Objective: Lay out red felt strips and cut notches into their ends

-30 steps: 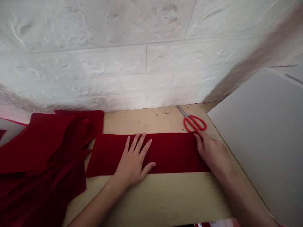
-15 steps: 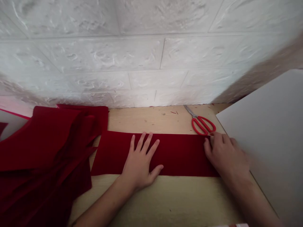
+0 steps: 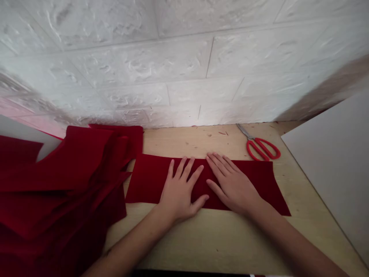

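Note:
A flat strip of dark red fabric [image 3: 259,177] lies lengthwise across the pale wooden table. On its left half rests my left hand [image 3: 181,188], palm down with the fingers spread. My right hand [image 3: 230,182] lies flat near the strip's middle, fingers stretched out and close together, thumb apart. Neither hand grips anything. Just beyond the strip's right part are scissors [image 3: 261,148] with red handles, their blades pointing toward the wall.
A heap of red fabric pieces [image 3: 86,165] fills the left side, close to the strip's left end. Behind the table [image 3: 178,142] rises a white brick-patterned wall [image 3: 184,57]. A white panel [image 3: 340,154] stands at the right. Small red scraps [image 3: 223,133] lie near the wall.
My right hand has left the strip's right end and moved left to lie flat near its middle. My left hand stays in place on the fabric. The view has shifted slightly.

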{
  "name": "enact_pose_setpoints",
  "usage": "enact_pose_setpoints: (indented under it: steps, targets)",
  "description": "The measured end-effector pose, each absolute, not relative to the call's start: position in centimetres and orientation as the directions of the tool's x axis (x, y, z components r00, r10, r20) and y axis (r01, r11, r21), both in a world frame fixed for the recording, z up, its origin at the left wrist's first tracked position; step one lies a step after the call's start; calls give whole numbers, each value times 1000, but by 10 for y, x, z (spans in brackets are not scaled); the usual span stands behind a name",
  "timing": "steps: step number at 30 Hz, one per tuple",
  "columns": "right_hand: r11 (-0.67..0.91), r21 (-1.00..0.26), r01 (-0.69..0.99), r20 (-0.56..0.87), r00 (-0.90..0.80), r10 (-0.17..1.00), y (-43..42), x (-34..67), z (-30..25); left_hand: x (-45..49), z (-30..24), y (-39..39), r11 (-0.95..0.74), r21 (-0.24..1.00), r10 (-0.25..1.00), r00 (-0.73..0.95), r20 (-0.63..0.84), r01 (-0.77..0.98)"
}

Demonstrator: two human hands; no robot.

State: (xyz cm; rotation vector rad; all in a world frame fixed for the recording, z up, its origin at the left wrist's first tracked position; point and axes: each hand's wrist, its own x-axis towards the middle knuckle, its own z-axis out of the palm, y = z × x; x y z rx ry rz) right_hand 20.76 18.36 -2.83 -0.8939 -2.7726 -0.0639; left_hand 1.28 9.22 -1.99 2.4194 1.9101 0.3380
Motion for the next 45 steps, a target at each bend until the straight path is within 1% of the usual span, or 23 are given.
enact_pose_setpoints:
  steps: [2,5,7,9,14,22,26,28,33,41,45]
  targets:
    - [807,-18,590,219,-785,579,183,210,-29,-1,-22,91,-133,135,977,108,182,982]
    - [806,-15,592,202,-787,583,182,211,-25,-37,-24,88,97,99,966,-118,230,990]
    - [803,-25,595,193,-786,588,181,210,-23,-60,-24,85,184,77,949,-197,244,980]
    - [801,-43,596,185,-784,593,181,209,-22,-74,-23,82,218,56,944,-225,241,974]
    - [798,-81,597,166,-782,601,183,219,-22,-75,-24,81,228,61,939,-236,250,972]
    - [781,-42,623,170,-766,620,185,259,-25,-74,-25,83,231,25,944,-230,237,973]
    - [705,-37,708,198,-687,700,188,288,-30,-74,-26,83,236,21,941,-234,245,972]
    - [666,-14,746,210,-649,731,190,305,-33,-74,-26,83,236,21,941,-234,242,971]
    - [635,41,771,215,-628,748,191,325,-37,-73,-26,83,241,26,943,-240,232,970]
    - [550,52,833,239,-545,803,188,321,-41,-76,-26,81,225,45,948,-229,220,973]
    - [553,63,831,243,-551,799,189,323,-42,-77,-24,81,230,65,946,-239,219,971]
